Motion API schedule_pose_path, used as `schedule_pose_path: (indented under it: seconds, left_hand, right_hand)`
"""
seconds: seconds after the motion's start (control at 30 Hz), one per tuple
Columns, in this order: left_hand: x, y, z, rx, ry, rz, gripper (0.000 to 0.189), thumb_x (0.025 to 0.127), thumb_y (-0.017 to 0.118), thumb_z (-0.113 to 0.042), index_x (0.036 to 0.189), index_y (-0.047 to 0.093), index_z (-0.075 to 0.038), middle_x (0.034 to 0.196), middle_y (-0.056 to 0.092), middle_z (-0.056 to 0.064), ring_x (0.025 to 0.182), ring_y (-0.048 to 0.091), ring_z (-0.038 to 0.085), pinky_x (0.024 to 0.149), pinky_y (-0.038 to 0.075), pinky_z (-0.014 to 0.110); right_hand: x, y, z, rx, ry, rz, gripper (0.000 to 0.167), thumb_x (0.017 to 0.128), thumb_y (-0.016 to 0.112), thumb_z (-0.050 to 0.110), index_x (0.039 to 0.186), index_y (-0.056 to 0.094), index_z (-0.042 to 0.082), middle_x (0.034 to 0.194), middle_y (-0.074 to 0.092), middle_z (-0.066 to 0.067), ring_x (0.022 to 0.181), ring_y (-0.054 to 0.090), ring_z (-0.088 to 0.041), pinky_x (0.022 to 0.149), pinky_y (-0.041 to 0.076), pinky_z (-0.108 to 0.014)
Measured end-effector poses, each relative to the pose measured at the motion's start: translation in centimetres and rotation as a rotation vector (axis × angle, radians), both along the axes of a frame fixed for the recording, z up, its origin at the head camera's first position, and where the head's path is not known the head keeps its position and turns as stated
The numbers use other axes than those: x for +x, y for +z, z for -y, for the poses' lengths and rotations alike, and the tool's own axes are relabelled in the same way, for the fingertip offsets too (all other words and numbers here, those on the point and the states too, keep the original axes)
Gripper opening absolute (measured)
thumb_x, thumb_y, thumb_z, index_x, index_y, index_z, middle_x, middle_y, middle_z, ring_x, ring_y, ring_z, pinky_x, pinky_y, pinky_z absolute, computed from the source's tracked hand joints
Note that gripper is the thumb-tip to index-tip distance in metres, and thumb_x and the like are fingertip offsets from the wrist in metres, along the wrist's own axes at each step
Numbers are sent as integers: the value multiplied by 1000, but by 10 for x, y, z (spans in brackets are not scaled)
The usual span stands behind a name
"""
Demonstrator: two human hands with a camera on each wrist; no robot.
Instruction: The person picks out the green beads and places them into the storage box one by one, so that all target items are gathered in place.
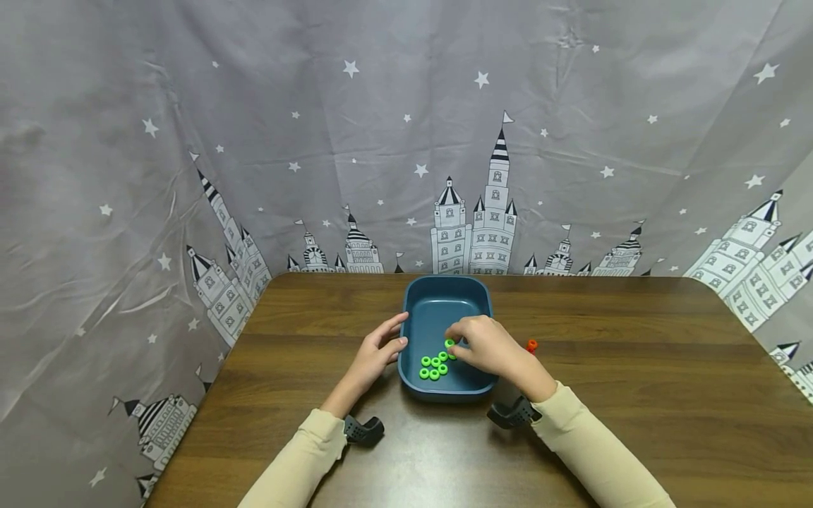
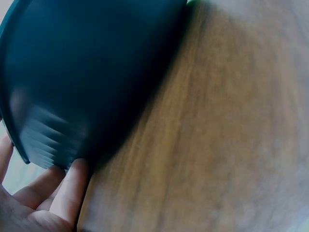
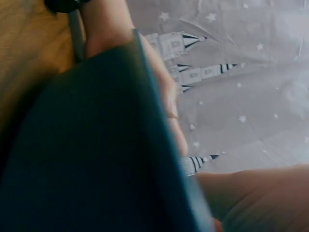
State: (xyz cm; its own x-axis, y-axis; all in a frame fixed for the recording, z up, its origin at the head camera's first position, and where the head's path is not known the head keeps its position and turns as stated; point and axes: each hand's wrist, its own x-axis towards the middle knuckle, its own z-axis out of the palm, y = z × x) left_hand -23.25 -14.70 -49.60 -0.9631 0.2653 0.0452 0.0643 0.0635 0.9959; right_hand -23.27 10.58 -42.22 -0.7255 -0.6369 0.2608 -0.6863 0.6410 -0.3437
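Note:
A dark blue plastic tub (image 1: pixel 447 390) stands on the table, with several small bright green ring-shaped beads (image 1: pixel 435 375) on its floor towards the near left. My right hand (image 1: pixel 485 344) reaches in over the tub's right side, fingers bent down, and pinches a green bead (image 1: pixel 449 343) between thumb and fingertips. Another green bead shows just under those fingers. At the tub's left wall lies my left hand (image 1: pixel 376 355), its fingers extended against the side and the thumb near the rim. The left wrist view shows fingertips (image 2: pixel 72 186) touching the outer wall.
Orange-red beads (image 1: pixel 531 345) lie on the wooden table (image 1: pixel 635 381) right of the tub, partly hidden by my right wrist. A grey curtain (image 1: pixel 381 92) with castles and stars hangs behind the table and along its left side.

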Motion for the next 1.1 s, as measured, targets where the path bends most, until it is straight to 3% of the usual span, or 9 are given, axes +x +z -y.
schedule_pose_path:
  seconds: [0.2,0.5,0.67,0.87,1.1]
  left_hand:
    - [0,0,-1,-9,-1,5,54,103,55,-11,155,41,-8,151,47,29,131,55,41,96,58,39]
    - [0,1,-1,-7,2,5,54,103,55,-11,155,41,-7,151,47,29,132,55,41,97,58,40]
    - [0,1,-1,-8,6,10,54,103,55,-11,155,42,-9,152,47,29,131,55,40,97,58,38]
    - [0,0,-1,-7,8,10,54,103,55,-11,155,42,-9,151,47,29,130,55,40,94,58,34]
    - [0,1,0,-4,5,5,54,103,55,-11,155,42,-8,151,47,29,130,55,40,95,58,36]
  right_hand:
    - [2,-10,6,65,10,26,14,87,78,14,99,79,6,89,77,-3,83,72,-17,72,59,-31]
    - [4,-16,9,122,-20,5,10,85,79,15,94,79,10,86,77,-1,79,70,-15,69,58,-34]
    - [5,-19,11,166,-31,-30,3,82,79,14,82,76,15,76,72,4,63,58,-9,56,49,-28]
    - [6,-21,11,191,-40,-32,18,81,79,14,69,66,18,63,54,9,57,39,-7,50,32,-23]
    - [5,-22,12,201,-56,-35,11,80,78,12,73,71,18,66,62,8,56,40,-7,49,35,-25]
